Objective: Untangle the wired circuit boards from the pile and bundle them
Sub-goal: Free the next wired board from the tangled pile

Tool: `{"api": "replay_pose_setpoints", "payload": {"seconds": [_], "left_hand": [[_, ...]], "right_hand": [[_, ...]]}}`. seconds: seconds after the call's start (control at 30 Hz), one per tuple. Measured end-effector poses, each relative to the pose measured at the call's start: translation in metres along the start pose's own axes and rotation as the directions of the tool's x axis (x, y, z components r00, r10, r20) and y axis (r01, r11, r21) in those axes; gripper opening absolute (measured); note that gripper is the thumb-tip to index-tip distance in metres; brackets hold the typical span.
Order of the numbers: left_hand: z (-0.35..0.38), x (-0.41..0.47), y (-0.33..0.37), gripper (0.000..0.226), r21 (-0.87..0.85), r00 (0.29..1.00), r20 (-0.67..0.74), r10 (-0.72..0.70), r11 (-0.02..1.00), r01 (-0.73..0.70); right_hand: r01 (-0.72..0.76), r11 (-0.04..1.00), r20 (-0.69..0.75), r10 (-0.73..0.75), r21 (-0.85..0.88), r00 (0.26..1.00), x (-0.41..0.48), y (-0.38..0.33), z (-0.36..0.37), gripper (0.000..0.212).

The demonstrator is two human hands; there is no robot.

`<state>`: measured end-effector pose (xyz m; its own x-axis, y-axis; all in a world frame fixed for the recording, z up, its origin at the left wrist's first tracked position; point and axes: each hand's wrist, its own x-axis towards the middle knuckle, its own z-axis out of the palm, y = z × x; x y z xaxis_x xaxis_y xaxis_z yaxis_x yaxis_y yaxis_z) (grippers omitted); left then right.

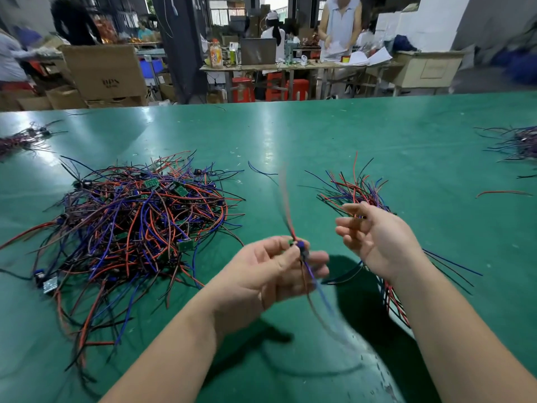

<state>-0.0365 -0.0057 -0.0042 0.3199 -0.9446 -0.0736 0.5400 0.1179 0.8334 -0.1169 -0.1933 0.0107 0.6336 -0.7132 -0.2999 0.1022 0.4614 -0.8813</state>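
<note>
Arms cross the desk's near edge. Toward its left side I see the pile, tangled. Left hand pinches one board, lifted clear. Right hand grips the bundle, front fingers spread, I think to take it.

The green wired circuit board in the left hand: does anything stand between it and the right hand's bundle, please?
Nothing visible: only air lies between the green wired circuit board the left hand pinches and the multicoloured wire bundle in the right hand.

Glossy green table mat, plastic-sheathed wires in the pile, matt cardboard box.
</note>
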Motion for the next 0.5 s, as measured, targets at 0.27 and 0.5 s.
{"api": "replay_pose_setpoints", "payload": {"seconds": [0.27,0.5], "left_hand": [[-0.014,0.010,0.006,0.012,0.434,0.710,-0.469,0.526,0.837,-0.333],[-0.007,0.008,-0.002,0.039,0.397,0.858,-0.193,0.477,0.837,-0.377]], "right_hand": [[0.119,0.992,0.335,-0.123,0.034,0.934,-0.018,-0.016,-0.005,0.027],[0.059,0.958,0.509,0.097,-0.282,0.855,-0.030,0.022,0.019,0.035]]}}
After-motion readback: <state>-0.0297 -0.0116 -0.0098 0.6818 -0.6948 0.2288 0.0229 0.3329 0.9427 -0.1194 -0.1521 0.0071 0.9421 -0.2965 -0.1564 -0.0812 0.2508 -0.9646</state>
